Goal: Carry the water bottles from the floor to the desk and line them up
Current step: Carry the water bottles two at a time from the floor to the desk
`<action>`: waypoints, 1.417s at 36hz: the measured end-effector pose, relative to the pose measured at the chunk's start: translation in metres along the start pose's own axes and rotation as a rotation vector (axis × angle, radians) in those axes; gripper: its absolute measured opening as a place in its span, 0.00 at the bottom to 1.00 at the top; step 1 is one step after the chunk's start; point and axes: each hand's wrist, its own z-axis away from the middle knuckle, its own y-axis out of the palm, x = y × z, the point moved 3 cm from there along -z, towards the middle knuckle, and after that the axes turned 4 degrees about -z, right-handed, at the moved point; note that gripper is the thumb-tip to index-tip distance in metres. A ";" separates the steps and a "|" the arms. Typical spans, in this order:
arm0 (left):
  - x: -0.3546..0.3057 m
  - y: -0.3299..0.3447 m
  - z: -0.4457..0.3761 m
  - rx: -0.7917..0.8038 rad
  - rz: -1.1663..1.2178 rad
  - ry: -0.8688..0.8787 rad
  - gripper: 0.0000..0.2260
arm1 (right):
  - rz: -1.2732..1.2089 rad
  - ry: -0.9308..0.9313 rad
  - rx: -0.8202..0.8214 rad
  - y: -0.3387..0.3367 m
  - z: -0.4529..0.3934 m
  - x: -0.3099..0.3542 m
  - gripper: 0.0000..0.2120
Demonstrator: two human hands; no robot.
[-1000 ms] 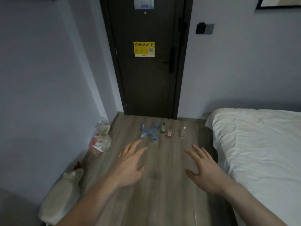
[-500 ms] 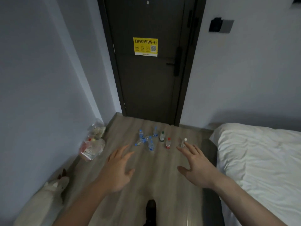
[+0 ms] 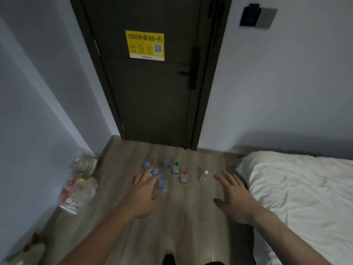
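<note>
Several small water bottles stand on the wooden floor in front of the dark door. A green-capped bottle, a red-capped bottle and a white-capped bottle stand apart. Blue-labelled bottles cluster at the left, one lying on its side. My left hand is held out with fingers spread, its fingertips overlapping the blue cluster in the image. My right hand is also out and spread, just right of the white-capped bottle. Both hands hold nothing. No desk is in view.
A bed with white bedding fills the right side. Clear plastic bags lie against the left wall, and a pale soft toy lies at the bottom left. The closed door stands behind the bottles. My shoe tips show below.
The view has moved closer to the door and bottles. Both hands have stretched further forward, the left now overlapping the blue bottles and the right beside the white-capped one.
</note>
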 end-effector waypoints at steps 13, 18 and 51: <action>-0.008 0.000 -0.152 0.030 -0.012 -0.016 0.33 | 0.006 0.040 0.097 -0.045 -0.141 -0.063 0.38; -0.006 0.011 -0.206 0.015 -0.025 -0.095 0.33 | 0.019 0.003 0.164 -0.063 -0.210 -0.092 0.38; 0.060 0.291 -0.551 0.551 -0.079 -0.235 0.29 | -0.056 0.296 0.496 0.135 -0.574 -0.287 0.34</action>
